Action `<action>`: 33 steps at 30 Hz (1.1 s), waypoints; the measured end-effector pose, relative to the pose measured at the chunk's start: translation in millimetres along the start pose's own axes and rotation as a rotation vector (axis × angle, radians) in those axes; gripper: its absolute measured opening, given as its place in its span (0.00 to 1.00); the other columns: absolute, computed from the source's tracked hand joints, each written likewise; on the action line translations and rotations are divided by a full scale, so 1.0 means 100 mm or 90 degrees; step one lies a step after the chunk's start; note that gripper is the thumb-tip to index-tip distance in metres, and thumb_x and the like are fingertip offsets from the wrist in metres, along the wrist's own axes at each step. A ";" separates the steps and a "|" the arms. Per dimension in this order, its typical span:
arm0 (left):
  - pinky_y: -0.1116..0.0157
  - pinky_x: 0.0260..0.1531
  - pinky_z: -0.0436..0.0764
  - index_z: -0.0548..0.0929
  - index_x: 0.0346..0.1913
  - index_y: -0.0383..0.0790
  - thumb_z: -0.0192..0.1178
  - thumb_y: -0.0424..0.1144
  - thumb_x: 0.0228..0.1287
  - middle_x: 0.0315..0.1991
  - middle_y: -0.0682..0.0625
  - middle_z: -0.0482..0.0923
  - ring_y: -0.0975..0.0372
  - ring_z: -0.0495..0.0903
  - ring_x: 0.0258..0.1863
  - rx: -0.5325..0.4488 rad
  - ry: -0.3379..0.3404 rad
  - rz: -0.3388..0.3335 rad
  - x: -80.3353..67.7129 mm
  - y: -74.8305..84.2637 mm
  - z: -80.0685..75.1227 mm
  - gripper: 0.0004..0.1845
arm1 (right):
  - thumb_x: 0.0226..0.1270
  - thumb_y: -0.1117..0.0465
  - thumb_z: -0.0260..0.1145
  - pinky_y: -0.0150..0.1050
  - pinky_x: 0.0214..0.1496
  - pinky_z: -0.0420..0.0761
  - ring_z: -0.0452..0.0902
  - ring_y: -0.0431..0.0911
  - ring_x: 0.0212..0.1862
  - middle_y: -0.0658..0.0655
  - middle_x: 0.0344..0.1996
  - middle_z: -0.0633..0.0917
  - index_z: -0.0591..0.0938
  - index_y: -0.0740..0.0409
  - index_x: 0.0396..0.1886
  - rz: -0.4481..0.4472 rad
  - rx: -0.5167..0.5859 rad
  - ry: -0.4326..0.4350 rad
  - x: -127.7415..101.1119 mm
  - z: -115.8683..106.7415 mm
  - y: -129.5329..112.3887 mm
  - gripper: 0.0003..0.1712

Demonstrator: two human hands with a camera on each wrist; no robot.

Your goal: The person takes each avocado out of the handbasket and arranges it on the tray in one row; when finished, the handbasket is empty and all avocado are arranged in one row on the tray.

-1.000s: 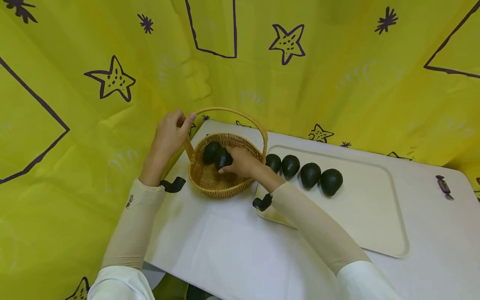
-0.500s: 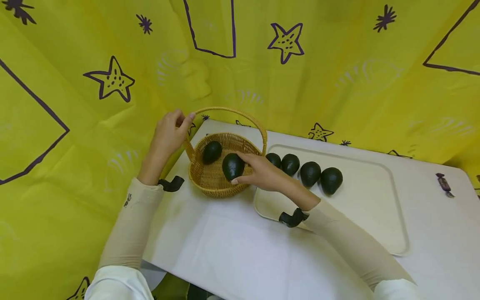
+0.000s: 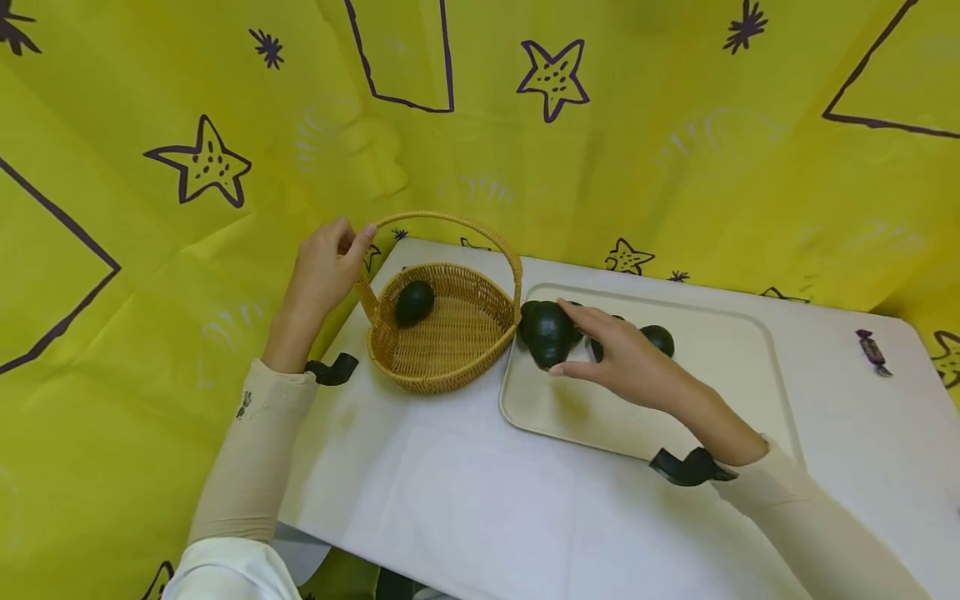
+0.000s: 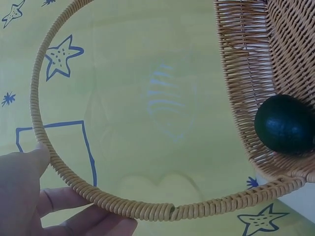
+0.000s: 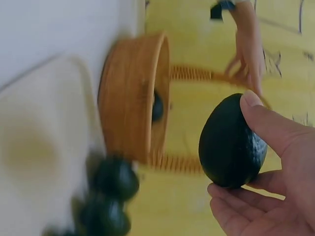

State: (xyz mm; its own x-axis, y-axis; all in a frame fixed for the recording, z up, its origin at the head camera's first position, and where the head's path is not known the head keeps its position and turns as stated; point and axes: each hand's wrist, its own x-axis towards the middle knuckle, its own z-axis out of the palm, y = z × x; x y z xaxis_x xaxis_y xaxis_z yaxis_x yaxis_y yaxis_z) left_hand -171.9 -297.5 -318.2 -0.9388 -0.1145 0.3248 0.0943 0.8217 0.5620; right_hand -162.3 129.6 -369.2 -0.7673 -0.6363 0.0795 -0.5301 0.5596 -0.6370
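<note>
- Yellow cloth (image 3: 675, 167) printed with purple stars hung behind the white table (image 3: 465, 500) where you worked, and a wrapped sweet (image 3: 872, 351) lay near its far right edge.
- Your left hand (image 3: 318, 271) pinched the handle (image 3: 450, 220) of the wicker basket (image 3: 442, 367), thumb on one side and fingers curled behind it. One avocado (image 3: 414, 302) lay inside against the left wall.
- Your right hand (image 3: 622, 358) gripped a second avocado (image 3: 550, 333) between thumb and fingertips, held above the left end of the cream tray (image 3: 720, 417), just beside the basket rim.
- Other avocados lay in a row on the tray. One (image 3: 657, 339) showed plainly; your hand and the carried fruit covered the rest, so their count could not be told.
- Risk, as a judgement: the grip sat on fingertips round a smooth, rounded skin, so the fruit could slip and knock the row. Set down carelessly, it might roll across the tray.
- Your right wrist view was blurred. The fruit below looked like perhaps two or three, but that could not be settled.
- Your left wrist view cut off most of the hand, showing only the thumb and two fingers.
</note>
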 end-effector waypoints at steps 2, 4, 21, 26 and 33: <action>0.44 0.55 0.77 0.73 0.38 0.36 0.47 0.62 0.83 0.41 0.36 0.78 0.42 0.79 0.51 -0.001 -0.001 -0.002 0.00 0.00 0.02 0.30 | 0.68 0.42 0.77 0.66 0.77 0.67 0.62 0.63 0.81 0.63 0.82 0.66 0.59 0.54 0.86 0.025 -0.012 0.017 -0.14 -0.12 0.12 0.56; 0.43 0.56 0.77 0.73 0.38 0.36 0.47 0.63 0.83 0.42 0.36 0.78 0.42 0.79 0.52 -0.002 0.000 -0.004 -0.01 -0.01 0.02 0.30 | 0.69 0.44 0.77 0.68 0.77 0.66 0.60 0.66 0.81 0.66 0.82 0.64 0.58 0.55 0.86 0.053 -0.021 0.032 -0.27 -0.24 0.24 0.56; 0.40 0.58 0.77 0.75 0.41 0.33 0.47 0.62 0.83 0.42 0.33 0.79 0.39 0.79 0.54 -0.008 0.005 0.004 0.00 0.00 0.01 0.31 | 0.74 0.44 0.72 0.78 0.65 0.68 0.63 0.83 0.71 0.83 0.78 0.57 0.47 0.63 0.87 0.250 -0.056 0.044 -0.97 -0.79 1.27 0.60; 0.41 0.57 0.76 0.75 0.40 0.34 0.48 0.61 0.84 0.42 0.34 0.78 0.40 0.79 0.53 -0.008 0.006 0.005 0.00 0.00 0.00 0.30 | 0.75 0.43 0.71 0.78 0.66 0.67 0.62 0.83 0.71 0.83 0.78 0.55 0.46 0.66 0.86 0.260 -0.058 0.019 -0.99 -0.75 1.48 0.60; 0.41 0.57 0.77 0.75 0.39 0.34 0.48 0.60 0.84 0.40 0.35 0.78 0.40 0.79 0.52 -0.014 0.010 0.007 -0.01 0.01 0.00 0.29 | 0.74 0.42 0.71 0.78 0.67 0.67 0.63 0.83 0.71 0.88 0.73 0.62 0.48 0.70 0.85 0.263 -0.063 -0.004 -1.00 -0.64 1.62 0.60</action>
State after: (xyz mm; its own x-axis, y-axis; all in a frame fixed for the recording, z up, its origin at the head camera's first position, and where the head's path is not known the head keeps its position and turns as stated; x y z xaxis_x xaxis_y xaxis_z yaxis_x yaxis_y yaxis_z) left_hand -170.9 -296.3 -318.4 -0.9326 -0.1142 0.3424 0.1118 0.8106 0.5748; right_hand -194.9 317.7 -431.2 -0.9202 -0.3517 -0.1719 -0.2117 0.8165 -0.5371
